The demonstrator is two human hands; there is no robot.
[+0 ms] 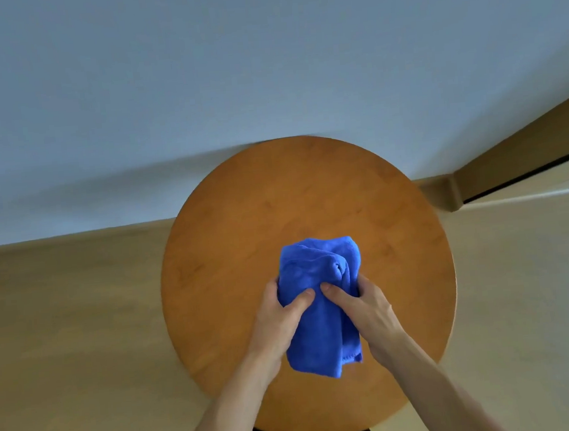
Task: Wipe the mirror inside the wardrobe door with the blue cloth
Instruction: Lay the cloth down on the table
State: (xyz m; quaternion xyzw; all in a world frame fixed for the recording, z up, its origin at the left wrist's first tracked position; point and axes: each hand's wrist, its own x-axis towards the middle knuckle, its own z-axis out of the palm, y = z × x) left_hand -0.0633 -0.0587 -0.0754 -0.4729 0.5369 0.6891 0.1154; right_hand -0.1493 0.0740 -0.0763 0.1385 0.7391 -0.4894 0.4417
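The blue cloth [320,281] is bunched up over the round wooden table [242,226], held between both hands. My left hand [278,322] grips its left side, thumb pressed on top. On the other side my right hand [363,308] grips it the same way, its thumb meeting the left thumb at the middle. The cloth's lower end hangs down between my wrists. No wardrobe or mirror is in view.
The table stands against a pale blue-grey wall [196,85]. Light wooden floor [63,337] lies around it. A skirting board and a dark gap under a door or panel [527,173] run along the right.
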